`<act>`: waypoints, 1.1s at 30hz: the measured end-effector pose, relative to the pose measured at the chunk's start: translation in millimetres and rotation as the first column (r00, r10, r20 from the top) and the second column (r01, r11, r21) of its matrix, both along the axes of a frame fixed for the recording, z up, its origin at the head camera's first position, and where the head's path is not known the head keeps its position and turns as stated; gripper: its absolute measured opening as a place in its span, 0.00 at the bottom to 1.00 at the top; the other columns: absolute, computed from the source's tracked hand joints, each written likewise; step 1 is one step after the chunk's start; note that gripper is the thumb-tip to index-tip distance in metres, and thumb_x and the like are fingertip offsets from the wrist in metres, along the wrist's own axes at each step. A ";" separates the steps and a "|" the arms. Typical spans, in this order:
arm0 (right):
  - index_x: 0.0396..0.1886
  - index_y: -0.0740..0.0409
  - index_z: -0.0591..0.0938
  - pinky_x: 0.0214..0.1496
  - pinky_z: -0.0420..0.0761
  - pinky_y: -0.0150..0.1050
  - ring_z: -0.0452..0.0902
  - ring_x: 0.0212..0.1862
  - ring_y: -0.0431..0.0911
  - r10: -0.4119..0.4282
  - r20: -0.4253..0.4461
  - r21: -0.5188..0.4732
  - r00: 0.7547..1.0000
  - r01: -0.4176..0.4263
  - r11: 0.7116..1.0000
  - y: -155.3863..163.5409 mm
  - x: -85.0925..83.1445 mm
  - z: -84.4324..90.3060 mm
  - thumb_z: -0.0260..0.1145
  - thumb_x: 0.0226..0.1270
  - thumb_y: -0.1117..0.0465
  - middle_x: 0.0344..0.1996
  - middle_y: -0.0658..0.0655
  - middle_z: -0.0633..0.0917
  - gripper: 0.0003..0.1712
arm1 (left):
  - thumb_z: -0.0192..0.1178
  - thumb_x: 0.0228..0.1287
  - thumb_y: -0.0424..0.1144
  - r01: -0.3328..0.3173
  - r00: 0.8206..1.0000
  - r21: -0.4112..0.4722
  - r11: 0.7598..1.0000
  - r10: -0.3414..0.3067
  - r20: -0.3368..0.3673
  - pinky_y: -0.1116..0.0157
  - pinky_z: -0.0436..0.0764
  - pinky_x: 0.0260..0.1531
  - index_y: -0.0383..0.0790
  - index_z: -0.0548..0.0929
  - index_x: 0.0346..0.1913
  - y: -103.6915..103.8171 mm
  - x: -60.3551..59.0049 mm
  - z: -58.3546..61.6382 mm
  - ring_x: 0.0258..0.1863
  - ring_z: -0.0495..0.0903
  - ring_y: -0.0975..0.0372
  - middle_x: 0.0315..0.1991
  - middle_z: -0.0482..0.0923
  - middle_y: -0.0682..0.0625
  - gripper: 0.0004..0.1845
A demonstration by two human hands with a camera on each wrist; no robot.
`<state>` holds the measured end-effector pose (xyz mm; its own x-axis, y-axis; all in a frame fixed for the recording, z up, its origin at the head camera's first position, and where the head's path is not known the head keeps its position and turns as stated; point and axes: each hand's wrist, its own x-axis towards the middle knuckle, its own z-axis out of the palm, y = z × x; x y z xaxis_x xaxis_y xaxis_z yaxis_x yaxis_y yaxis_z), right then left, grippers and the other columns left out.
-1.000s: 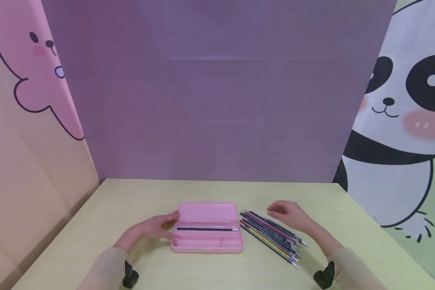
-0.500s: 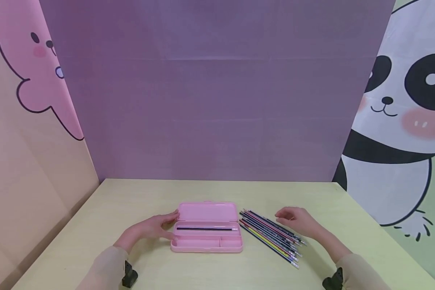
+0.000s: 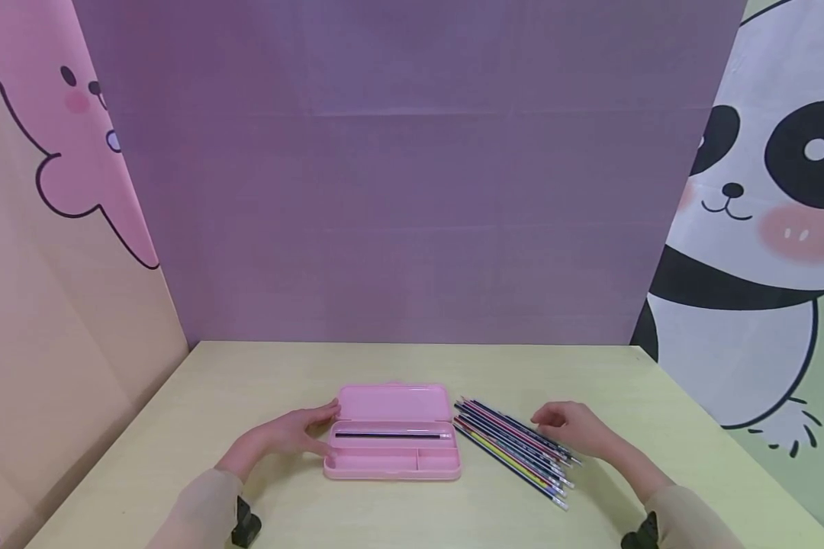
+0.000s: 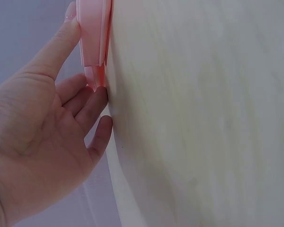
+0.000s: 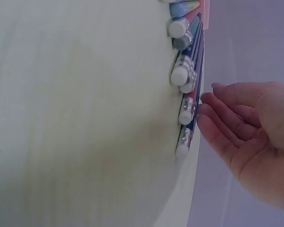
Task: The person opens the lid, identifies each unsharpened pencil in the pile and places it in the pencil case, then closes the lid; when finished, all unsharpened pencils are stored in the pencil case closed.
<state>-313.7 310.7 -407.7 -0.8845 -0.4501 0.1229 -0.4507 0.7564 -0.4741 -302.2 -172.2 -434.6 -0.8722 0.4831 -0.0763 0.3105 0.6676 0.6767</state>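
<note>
Pink box [image 3: 378, 459]: left hand [image 3: 290, 429], fingers relaxed, should steady its left end; right hand [image 3: 578, 429], loosely curled, empty, best pinches pencils [image 3: 513, 450] singly.

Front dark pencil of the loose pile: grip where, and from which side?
I'd pinch the front dark pencil near its eraser end, right hand from above: that end juts out in front of the pile, and no pencil lies along its near side, leaving thumb room.

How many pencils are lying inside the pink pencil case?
1. The dark pencil lies lengthwise in the long rear compartment of the pink pencil case, beside the open lid; I see no other pencil inside.
</note>
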 end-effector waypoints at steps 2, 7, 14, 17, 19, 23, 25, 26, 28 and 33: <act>0.39 0.63 0.82 0.34 0.77 0.29 0.74 0.32 0.40 0.000 0.007 -0.004 1.000 0.000 1.000 0.8 0.2 -0.1 0.64 0.61 0.67 0.31 0.52 0.84 0.07 | 0.69 0.52 0.49 0.005 1.000 0.002 1.000 -0.005 -0.003 0.44 0.53 0.69 0.38 0.57 0.72 -0.1 -0.4 -0.1 0.71 0.51 0.43 0.72 0.52 0.38 0.47; 0.38 0.64 0.82 0.33 0.78 0.29 0.75 0.32 0.42 0.009 0.009 -0.026 1.000 -0.009 1.000 1.5 0.9 -0.6 0.64 0.61 0.67 0.31 0.53 0.84 0.07 | 0.69 0.52 0.48 0.009 1.000 0.012 1.000 -0.009 0.002 0.44 0.52 0.69 0.37 0.57 0.72 -0.1 -0.2 0.2 0.71 0.50 0.42 0.72 0.50 0.37 0.48; 0.36 0.62 0.82 0.32 0.77 0.31 0.73 0.29 0.38 0.068 -0.005 -0.050 0.998 -0.068 0.996 4.8 -4.3 -5.1 0.65 0.60 0.64 0.28 0.50 0.83 0.07 | 0.69 0.52 0.49 0.016 1.000 0.016 1.000 -0.016 -0.002 0.43 0.52 0.69 0.36 0.57 0.71 -0.9 -0.7 -0.5 0.71 0.50 0.42 0.72 0.50 0.36 0.48; 0.36 0.62 0.82 0.33 0.78 0.32 0.73 0.29 0.39 0.060 0.008 -0.040 0.998 -0.059 0.997 5.5 -7.1 -6.3 0.65 0.60 0.63 0.28 0.50 0.83 0.07 | 0.69 0.52 0.49 0.023 1.000 0.017 1.000 -0.022 -0.008 0.43 0.53 0.69 0.35 0.57 0.71 -1.5 -1.4 -0.5 0.71 0.51 0.42 0.72 0.50 0.36 0.48; 0.36 0.61 0.83 0.33 0.78 0.32 0.73 0.30 0.40 0.042 0.015 -0.019 0.999 -0.042 0.999 4.4 -7.3 -6.5 0.65 0.59 0.65 0.28 0.50 0.82 0.06 | 0.69 0.52 0.49 0.023 1.000 0.015 1.000 -0.023 -0.011 0.43 0.53 0.68 0.36 0.57 0.71 -1.8 -1.7 -0.6 0.71 0.51 0.42 0.72 0.51 0.36 0.48; 0.35 0.60 0.83 0.34 0.78 0.31 0.74 0.31 0.41 -0.005 0.026 0.035 1.000 0.004 0.999 1.5 -6.6 -6.9 0.65 0.58 0.68 0.29 0.50 0.83 0.05 | 0.69 0.52 0.49 0.017 1.000 0.009 1.000 -0.017 -0.012 0.43 0.53 0.68 0.36 0.57 0.71 -2.1 -1.7 -1.7 0.71 0.51 0.42 0.72 0.51 0.37 0.47; 0.34 0.60 0.83 0.34 0.78 0.31 0.74 0.31 0.41 -0.021 0.022 0.049 1.000 0.020 0.999 0.9 -6.4 -7.3 0.65 0.58 0.69 0.29 0.50 0.83 0.05 | 0.69 0.52 0.49 0.014 1.000 0.008 1.000 -0.014 -0.010 0.43 0.53 0.68 0.37 0.57 0.71 -2.2 -1.6 -2.1 0.71 0.51 0.42 0.72 0.51 0.37 0.47; 0.34 0.60 0.83 0.33 0.77 0.32 0.74 0.31 0.41 -0.029 0.021 0.054 0.999 0.028 0.998 0.6 -6.1 -7.4 0.65 0.57 0.69 0.29 0.50 0.83 0.05 | 0.69 0.52 0.50 0.013 1.000 0.007 1.000 -0.012 -0.009 0.43 0.53 0.68 0.37 0.57 0.71 -2.2 -1.5 -2.1 0.71 0.51 0.42 0.72 0.52 0.38 0.47; 0.33 0.60 0.83 0.33 0.77 0.32 0.73 0.31 0.41 -0.054 0.018 0.062 0.998 0.053 0.997 0.5 -6.4 -8.0 0.66 0.57 0.69 0.28 0.50 0.82 0.04 | 0.69 0.52 0.49 0.010 1.000 0.008 1.000 -0.010 -0.007 0.43 0.53 0.68 0.37 0.58 0.71 -2.2 -1.5 -2.2 0.71 0.51 0.42 0.72 0.52 0.38 0.47; 0.30 0.59 0.84 0.32 0.76 0.32 0.72 0.29 0.40 -0.091 -0.001 0.081 0.996 0.091 0.993 1.6 -6.5 -9.1 0.68 0.56 0.66 0.26 0.49 0.82 0.02 | 0.69 0.52 0.49 0.012 1.000 0.009 1.000 -0.012 -0.004 0.44 0.53 0.69 0.37 0.57 0.72 -2.0 -1.9 -1.0 0.71 0.51 0.43 0.72 0.51 0.38 0.47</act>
<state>-320.2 312.2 -416.8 -0.9226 -0.3759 0.0864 -0.3767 0.8302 -0.4109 -304.1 -174.2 -435.7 -0.8666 0.4942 -0.0687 0.3211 0.6579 0.6812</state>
